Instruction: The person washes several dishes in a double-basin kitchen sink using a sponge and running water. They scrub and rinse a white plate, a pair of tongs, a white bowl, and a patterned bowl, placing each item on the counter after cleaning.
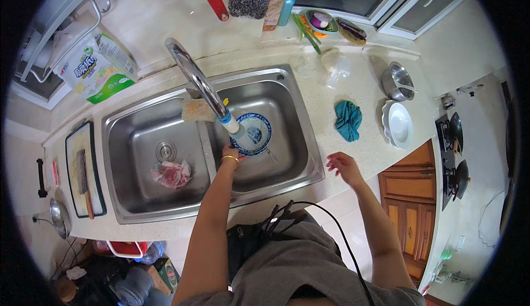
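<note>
My left hand [233, 152] grips the near left rim of a blue-and-white patterned bowl [264, 125] in the right basin of a steel double sink [285, 157]. Directly above the bowl ends the chrome faucet [198, 76], with a white and blue nozzle that hides part of it. Whether water runs I cannot tell. My right hand [343, 168] hovers off the sink's right edge, holding nothing, fingers loosely bent and apart. A sponge [198, 110] rests by the divider under the faucet. In the left basin lies meat in a clear plastic bag [172, 174], below the drain.
Left of the sink, a cleaver [83, 177] lies on a cutting board [94, 163]. To the right are a teal cloth [348, 121], white dishes [400, 125] and a steel pot [391, 84]. Pump bottles [287, 5] and vegetables [307, 32] stand along the windowsill. A black cable [345, 227] hangs before me.
</note>
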`<action>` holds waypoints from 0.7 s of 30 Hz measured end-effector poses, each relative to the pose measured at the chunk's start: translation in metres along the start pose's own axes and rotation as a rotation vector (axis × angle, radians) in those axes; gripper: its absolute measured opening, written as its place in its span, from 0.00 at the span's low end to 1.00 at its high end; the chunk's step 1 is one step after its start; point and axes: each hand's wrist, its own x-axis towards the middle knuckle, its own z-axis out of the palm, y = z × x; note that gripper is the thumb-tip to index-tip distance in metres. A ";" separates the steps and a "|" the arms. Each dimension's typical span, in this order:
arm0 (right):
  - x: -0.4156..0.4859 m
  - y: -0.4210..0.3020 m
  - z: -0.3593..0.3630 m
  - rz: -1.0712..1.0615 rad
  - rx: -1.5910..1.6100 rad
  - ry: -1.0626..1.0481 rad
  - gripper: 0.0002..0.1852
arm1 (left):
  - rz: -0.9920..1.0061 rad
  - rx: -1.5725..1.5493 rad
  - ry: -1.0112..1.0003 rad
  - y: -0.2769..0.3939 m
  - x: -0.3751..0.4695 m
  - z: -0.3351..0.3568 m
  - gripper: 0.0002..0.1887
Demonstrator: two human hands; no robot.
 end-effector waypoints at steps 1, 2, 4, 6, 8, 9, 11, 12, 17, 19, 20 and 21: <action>0.005 -0.007 0.010 -0.020 -0.016 -0.033 0.10 | 0.004 -0.028 0.013 -0.003 0.008 -0.004 0.21; 0.013 -0.012 0.018 -0.077 -0.066 -0.018 0.10 | 0.009 -0.056 0.027 -0.006 0.016 -0.007 0.20; 0.029 -0.016 0.027 -0.174 -0.170 0.022 0.11 | 0.012 -0.112 0.010 -0.008 0.019 -0.004 0.19; 0.056 -0.019 0.030 -0.266 -0.248 0.078 0.12 | 0.051 -0.036 0.073 -0.004 0.013 0.003 0.17; 0.092 -0.025 0.029 -0.328 -0.268 0.122 0.15 | 0.078 -0.015 0.083 0.001 0.011 0.008 0.15; 0.115 -0.028 0.027 -0.342 -0.248 0.135 0.17 | 0.084 -0.033 0.065 0.002 0.011 0.006 0.14; 0.165 -0.033 0.020 -0.370 -0.244 0.213 0.21 | 0.114 -0.037 0.061 -0.001 0.016 0.004 0.13; 0.192 -0.036 0.015 -0.366 -0.254 0.266 0.24 | 0.144 -0.023 0.077 -0.005 0.026 0.003 0.12; 0.273 -0.090 0.029 -0.525 -0.448 0.536 0.36 | 0.034 -0.837 0.058 -0.026 0.089 -0.020 0.14; 0.292 -0.098 0.039 -0.595 -0.521 0.647 0.40 | -0.019 -0.874 0.065 -0.039 0.102 -0.021 0.15; 0.301 -0.101 0.039 -0.548 -0.530 0.669 0.41 | -0.022 -0.871 0.077 -0.046 0.101 -0.021 0.15; 0.310 -0.097 0.035 -0.492 -0.538 0.697 0.42 | -0.025 -0.840 0.077 -0.048 0.092 -0.013 0.15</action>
